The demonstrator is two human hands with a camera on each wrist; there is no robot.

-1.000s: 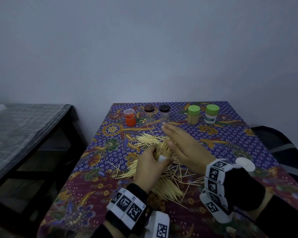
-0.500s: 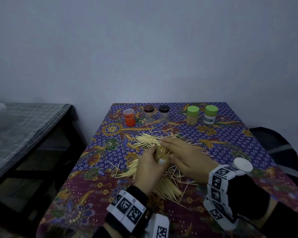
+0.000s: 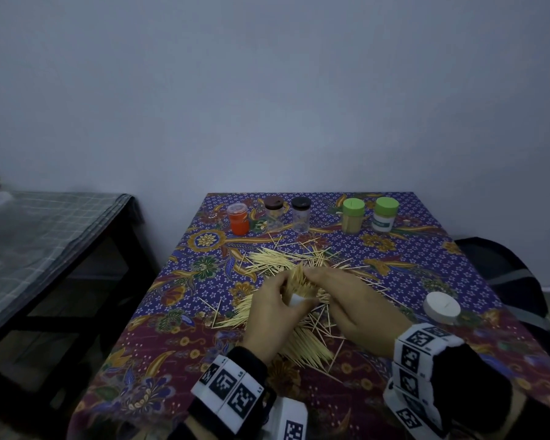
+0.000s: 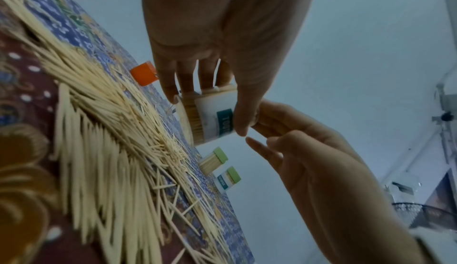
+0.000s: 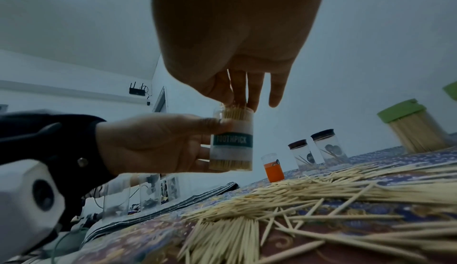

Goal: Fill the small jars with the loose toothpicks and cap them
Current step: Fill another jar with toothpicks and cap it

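My left hand (image 3: 275,300) grips a small clear jar (image 3: 299,295) labelled TOOTHPICK, upright above the loose toothpick pile (image 3: 277,262). The jar (image 5: 232,141) is packed with toothpicks and has no cap. My right hand (image 3: 318,276) reaches over it, fingertips (image 5: 237,102) resting on the toothpick ends at the jar's mouth. In the left wrist view, the left hand (image 4: 207,100) pinches the jar (image 4: 210,119) between thumb and fingers, with the right hand (image 4: 269,127) at its mouth. A white cap (image 3: 441,307) lies on the cloth to the right.
Along the far edge of the floral tablecloth (image 3: 458,249) stand an orange jar (image 3: 238,219), two dark-capped jars (image 3: 273,211) (image 3: 300,212) and two green-capped jars (image 3: 352,215) (image 3: 385,214). A dark bench with checked cloth (image 3: 54,223) stands left of the table.
My right hand was flat and raised beyond the jar. It has come down and back, so its fingertips now sit on the toothpicks in the jar's mouth. The left hand keeps holding the jar.
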